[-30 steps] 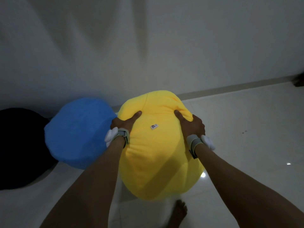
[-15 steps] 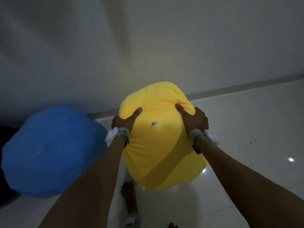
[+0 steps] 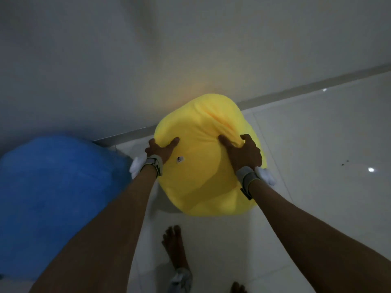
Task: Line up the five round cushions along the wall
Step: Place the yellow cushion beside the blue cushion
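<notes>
Nearest the camera, two bare feet are seen on the pale tiled floor (image 3: 317, 144); the left foot (image 3: 174, 246) is planted just below the yellow cushion (image 3: 203, 176), and only the toes of the other are visible at the bottom edge. Both forearms are stretched forward, and a grey wristband (image 3: 246, 179) with a white attachment is worn on each wrist. The yellow cushion is gripped from both sides: the left hand (image 3: 159, 152) is pressed against its left flank with the thumb spread across the fabric, and the right hand (image 3: 243, 154) is closed on a bunched fold of the cover. A small white tag (image 3: 179, 159) is seen between the hands. The blue cushion (image 3: 57, 199) is placed to the left, close beside the left forearm. Beyond, the far edge of the yellow cushion is set near the skirting at the foot of the wall (image 3: 190, 49).
</notes>
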Demonstrator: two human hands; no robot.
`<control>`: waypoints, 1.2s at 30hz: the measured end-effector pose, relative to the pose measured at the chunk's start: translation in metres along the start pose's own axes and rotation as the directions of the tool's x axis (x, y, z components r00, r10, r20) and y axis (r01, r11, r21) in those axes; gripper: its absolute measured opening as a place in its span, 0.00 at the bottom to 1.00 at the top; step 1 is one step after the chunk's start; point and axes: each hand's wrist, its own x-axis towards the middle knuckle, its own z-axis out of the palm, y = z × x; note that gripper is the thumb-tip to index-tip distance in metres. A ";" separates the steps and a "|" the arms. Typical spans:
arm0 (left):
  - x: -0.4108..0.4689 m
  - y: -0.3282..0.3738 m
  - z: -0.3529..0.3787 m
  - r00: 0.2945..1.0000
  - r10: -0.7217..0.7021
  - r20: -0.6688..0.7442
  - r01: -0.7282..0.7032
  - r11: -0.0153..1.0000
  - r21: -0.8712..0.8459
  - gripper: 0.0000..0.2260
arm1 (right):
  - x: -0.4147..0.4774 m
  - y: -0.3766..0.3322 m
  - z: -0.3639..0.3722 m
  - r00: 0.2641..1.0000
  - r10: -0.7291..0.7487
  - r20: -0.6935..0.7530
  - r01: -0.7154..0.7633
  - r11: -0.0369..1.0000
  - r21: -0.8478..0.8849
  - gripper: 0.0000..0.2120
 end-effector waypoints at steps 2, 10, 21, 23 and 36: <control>0.002 -0.010 -0.001 1.000 -0.030 0.002 0.030 0.999 0.025 0.43 | -0.009 -0.005 0.018 0.998 -0.005 0.059 0.005 1.000 0.000 0.37; -0.003 0.007 -0.013 0.990 -0.101 -0.100 0.102 0.995 0.007 0.47 | -0.017 -0.039 0.032 0.986 0.032 0.165 -0.033 0.999 0.002 0.29; -0.002 0.030 0.006 0.988 -0.093 -0.127 0.096 0.995 0.025 0.60 | 0.008 -0.039 0.043 0.939 0.016 0.344 -0.062 0.990 0.124 0.16; 0.004 0.021 -0.004 0.987 -0.103 -0.124 0.104 0.995 0.001 0.59 | 0.017 -0.037 0.041 0.945 0.025 0.326 -0.076 0.986 0.145 0.13; 0.030 -0.016 -0.021 0.975 -0.013 -0.223 -0.038 0.974 -0.223 0.59 | 0.119 0.054 0.041 0.901 0.351 0.257 -0.352 0.935 -0.042 0.38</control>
